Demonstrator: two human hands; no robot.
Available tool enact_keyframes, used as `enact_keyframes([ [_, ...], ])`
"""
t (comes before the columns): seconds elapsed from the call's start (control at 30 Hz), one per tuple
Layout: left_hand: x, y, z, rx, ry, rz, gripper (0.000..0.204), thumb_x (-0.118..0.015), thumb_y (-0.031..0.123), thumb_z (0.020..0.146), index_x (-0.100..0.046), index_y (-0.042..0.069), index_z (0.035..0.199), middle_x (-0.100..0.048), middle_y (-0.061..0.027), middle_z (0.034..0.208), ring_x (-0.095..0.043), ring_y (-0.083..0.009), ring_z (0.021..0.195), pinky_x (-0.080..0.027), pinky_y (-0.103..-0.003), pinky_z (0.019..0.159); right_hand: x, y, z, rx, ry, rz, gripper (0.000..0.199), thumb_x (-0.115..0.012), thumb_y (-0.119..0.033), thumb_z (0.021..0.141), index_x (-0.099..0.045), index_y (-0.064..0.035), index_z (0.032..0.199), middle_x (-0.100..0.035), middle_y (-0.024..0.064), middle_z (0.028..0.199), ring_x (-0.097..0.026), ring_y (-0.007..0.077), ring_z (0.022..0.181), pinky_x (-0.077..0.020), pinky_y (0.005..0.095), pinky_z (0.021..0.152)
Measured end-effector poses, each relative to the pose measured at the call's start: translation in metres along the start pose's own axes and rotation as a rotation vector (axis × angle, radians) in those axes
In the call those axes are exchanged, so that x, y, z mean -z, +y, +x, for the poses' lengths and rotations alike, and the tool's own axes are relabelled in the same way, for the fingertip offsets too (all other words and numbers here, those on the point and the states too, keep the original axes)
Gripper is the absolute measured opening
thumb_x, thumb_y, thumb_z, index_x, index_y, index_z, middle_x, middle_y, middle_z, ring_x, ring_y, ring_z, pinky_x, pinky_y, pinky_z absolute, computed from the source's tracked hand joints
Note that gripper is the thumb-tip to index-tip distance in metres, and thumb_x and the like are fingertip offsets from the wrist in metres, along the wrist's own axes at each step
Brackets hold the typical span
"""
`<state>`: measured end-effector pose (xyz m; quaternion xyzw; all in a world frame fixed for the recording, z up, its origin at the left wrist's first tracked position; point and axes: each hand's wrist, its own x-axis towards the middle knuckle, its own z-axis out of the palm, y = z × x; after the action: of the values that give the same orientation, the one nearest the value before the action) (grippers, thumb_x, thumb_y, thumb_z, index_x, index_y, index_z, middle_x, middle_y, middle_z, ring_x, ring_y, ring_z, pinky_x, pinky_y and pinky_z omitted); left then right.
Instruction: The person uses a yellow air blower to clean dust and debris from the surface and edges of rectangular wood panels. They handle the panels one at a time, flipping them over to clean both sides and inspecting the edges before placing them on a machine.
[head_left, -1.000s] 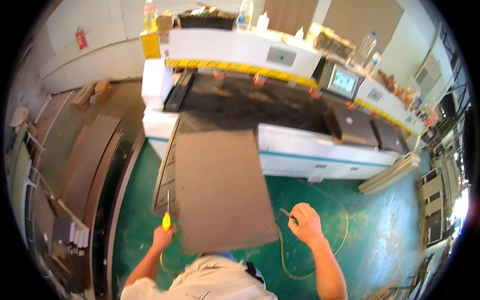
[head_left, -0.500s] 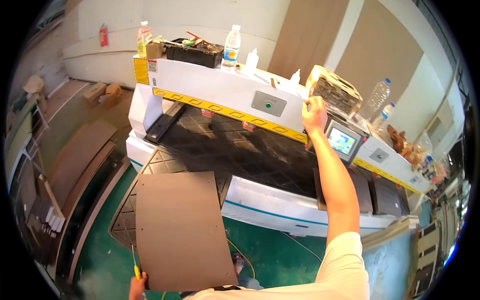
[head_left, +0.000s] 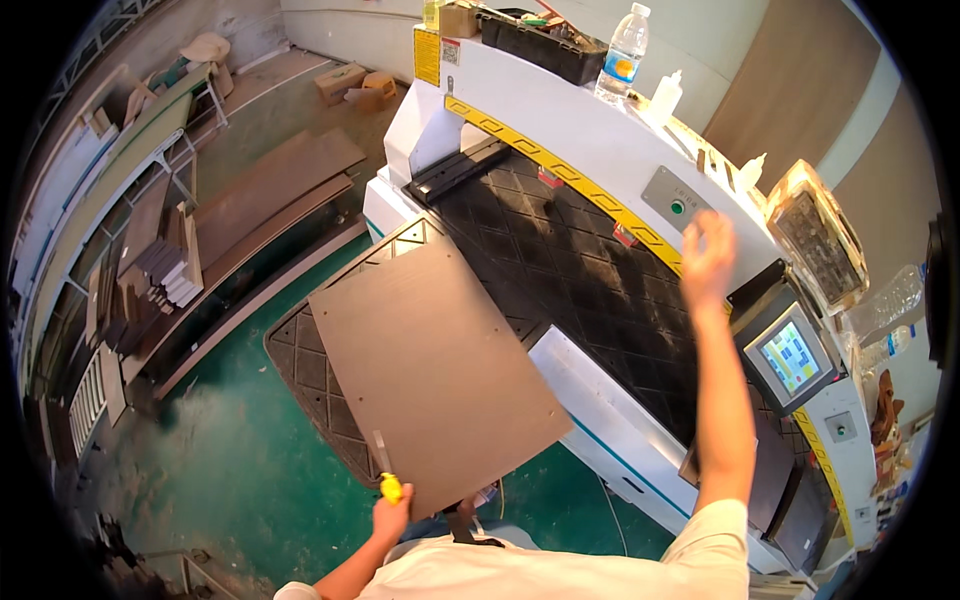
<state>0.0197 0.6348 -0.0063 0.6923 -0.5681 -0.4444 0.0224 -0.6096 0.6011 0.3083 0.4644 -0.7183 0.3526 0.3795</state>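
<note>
Board half on machine bed, not yet seated.
Left hand (head_left: 390,515) grips yellow-handled tool (head_left: 386,477) at brown board (head_left: 435,370); right hand (head_left: 706,258) open, empty, near green button (head_left: 677,208).

The white machine's black grid-patterned surface (head_left: 590,270) carries one end of the brown rectangular panel (head_left: 435,370). Beside that machine, the green floor (head_left: 230,470) bears stacked brown boards (head_left: 265,200).

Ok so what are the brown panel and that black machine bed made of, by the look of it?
Brown panel: likely laminated or veneered wood board, matte, with faint straight grain lines and a thin flat edge. Black machine bed: probably rubber or plastic matting, dull, moulded in a grooved diamond grid. Neither is certain from this view.
</note>
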Motion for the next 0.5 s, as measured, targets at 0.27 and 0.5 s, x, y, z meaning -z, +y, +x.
enact_keyframes([
  [0.27, -0.056, 0.148, -0.012, -0.687, -0.576, 0.868, 0.07, -0.047, 0.077, 0.095, -0.076, 0.013, 0.1, -0.074, -0.0085, 0.07, -0.075, -0.0288, 0.072, -0.059, -0.045, 0.07, 0.074, -0.174, -0.326, -0.815, -1.414, 0.923, 0.036, -0.074, -0.024, 0.096, -0.071, -0.0042, 0.126, -0.076, 0.0133, 0.118, -0.071, 0.022, 0.112, -0.0564, 0.0372, 0.095],
  [0.5, -0.022, 0.263, -0.061, -0.239, -0.684, -0.217, 0.059, -0.063, 0.056, 0.1, -0.072, -0.002, 0.106, -0.074, -0.0098, 0.094, -0.073, -0.0198, 0.087, -0.057, -0.035, 0.075, 0.103, -0.229, -0.328, -0.827, -0.758, 1.21, 0.085, -0.085, -0.025, 0.088, -0.039, -0.0025, 0.157, -0.048, 0.018, 0.154, -0.057, 0.0278, 0.134, -0.0482, 0.0407, 0.109],
])
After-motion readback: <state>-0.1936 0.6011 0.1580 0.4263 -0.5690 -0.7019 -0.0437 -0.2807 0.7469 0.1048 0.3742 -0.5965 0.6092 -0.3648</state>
